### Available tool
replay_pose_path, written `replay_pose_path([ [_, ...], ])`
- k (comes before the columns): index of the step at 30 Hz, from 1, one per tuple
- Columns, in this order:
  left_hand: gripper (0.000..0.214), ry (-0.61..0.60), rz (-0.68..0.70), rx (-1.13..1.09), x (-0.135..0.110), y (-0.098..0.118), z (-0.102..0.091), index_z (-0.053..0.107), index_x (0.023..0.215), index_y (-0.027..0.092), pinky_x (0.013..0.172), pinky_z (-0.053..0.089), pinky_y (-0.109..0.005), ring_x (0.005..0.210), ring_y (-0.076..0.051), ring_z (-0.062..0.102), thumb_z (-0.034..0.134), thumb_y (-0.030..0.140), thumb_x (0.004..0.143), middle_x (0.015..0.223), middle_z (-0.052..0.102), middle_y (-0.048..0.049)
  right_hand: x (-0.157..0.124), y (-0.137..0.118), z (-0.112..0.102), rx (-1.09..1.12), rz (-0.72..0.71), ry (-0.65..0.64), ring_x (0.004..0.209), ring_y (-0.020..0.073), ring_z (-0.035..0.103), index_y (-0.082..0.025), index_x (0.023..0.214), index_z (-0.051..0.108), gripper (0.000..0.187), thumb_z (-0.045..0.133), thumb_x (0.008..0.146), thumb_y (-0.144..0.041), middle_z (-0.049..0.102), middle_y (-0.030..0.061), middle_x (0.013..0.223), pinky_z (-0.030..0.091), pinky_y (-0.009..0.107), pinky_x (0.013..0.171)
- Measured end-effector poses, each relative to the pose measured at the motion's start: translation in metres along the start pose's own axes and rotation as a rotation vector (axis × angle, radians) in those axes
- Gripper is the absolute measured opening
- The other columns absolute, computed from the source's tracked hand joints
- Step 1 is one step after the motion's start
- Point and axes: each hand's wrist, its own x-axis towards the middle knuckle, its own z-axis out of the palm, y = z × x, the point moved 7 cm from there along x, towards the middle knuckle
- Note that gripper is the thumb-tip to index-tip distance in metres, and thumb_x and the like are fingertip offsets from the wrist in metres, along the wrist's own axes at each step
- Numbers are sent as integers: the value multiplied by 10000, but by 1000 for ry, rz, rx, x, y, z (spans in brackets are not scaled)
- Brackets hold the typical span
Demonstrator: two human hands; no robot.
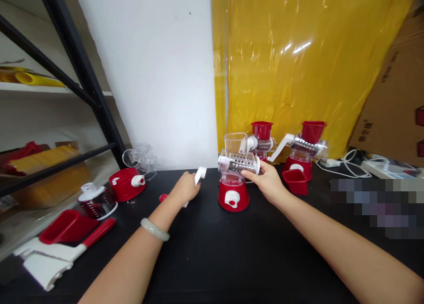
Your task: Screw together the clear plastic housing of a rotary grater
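Note:
A rotary grater (233,180) with a red base, clear housing and metal drum stands on the black table (212,260). My right hand (266,180) is closed on the right end of its drum. My left hand (185,188) is closed around a white crank handle (199,176) with a red knob, held just left of the grater.
Two more assembled red graters (263,140) (306,147) stand behind, near a loose red hopper (296,181). At left lie a red base (127,184), a drum part (96,201), a red hopper (66,226) and a white-and-red handle piece (59,255). Cables (351,162) lie at right.

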Motion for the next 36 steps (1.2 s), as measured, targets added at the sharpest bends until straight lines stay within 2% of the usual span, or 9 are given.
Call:
replay_pose_path([
  [5,190,15,-3,129,-4,1,-4,686,937,156,817,505,-396,997,-372,686,610,293,830,992,719,-206,-3,4,3,59,23,-21,909,275,740,-209,907,746,386,887,594,-386,809,62,949,557,445,866],
  [16,338,23,-35,186,-4,-7,3,650,1094,201,777,502,-357,988,-333,695,702,301,776,1045,731,-161,-5,8,15,192,58,-87,947,262,726,-232,931,731,397,883,602,-393,802,48,964,538,439,912],
  [22,336,46,-24,138,-2,-12,7,668,1057,178,819,516,-432,972,-366,690,726,265,738,976,721,-169,-1,12,10,211,75,-77,921,249,727,-230,913,740,385,900,585,-355,805,34,938,536,426,901],
  [24,397,83,5,93,-3,-7,3,649,1118,145,885,504,-476,1036,-384,666,710,254,741,1066,686,-202,1,12,8,212,82,-77,919,248,727,-227,906,750,412,919,551,-350,806,33,936,530,420,904],
  [27,554,159,115,-3,-6,11,-5,507,1337,136,1071,414,-452,1294,-337,519,622,246,806,1339,546,-209,4,13,4,220,99,-64,908,253,727,-220,895,764,443,930,523,-393,808,35,911,521,416,909],
  [29,599,183,211,-148,-8,27,-6,357,1447,155,1131,368,-392,1400,-258,414,521,260,881,1463,450,-180,7,14,0,238,116,-44,883,260,729,-207,831,763,406,878,586,-509,805,44,845,528,421,885],
  [32,582,124,339,-726,-15,49,3,247,1482,159,1139,366,-419,1415,-241,402,417,366,966,1506,414,-193,10,14,-3,274,141,-15,858,277,731,-193,747,742,474,746,679,-663,788,61,751,541,424,828],
  [34,699,66,366,-963,-21,60,14,214,1494,172,1160,329,-466,1426,-277,382,526,448,932,1522,390,-207,13,11,-7,289,150,5,841,279,729,-189,738,734,478,753,670,-661,776,60,721,544,413,797],
  [36,816,19,369,-944,-26,67,27,221,1492,193,1166,317,-486,1423,-301,380,668,441,856,1538,372,-200,16,8,-12,293,148,37,792,261,722,-190,728,726,444,797,639,-620,762,43,695,543,391,764],
])
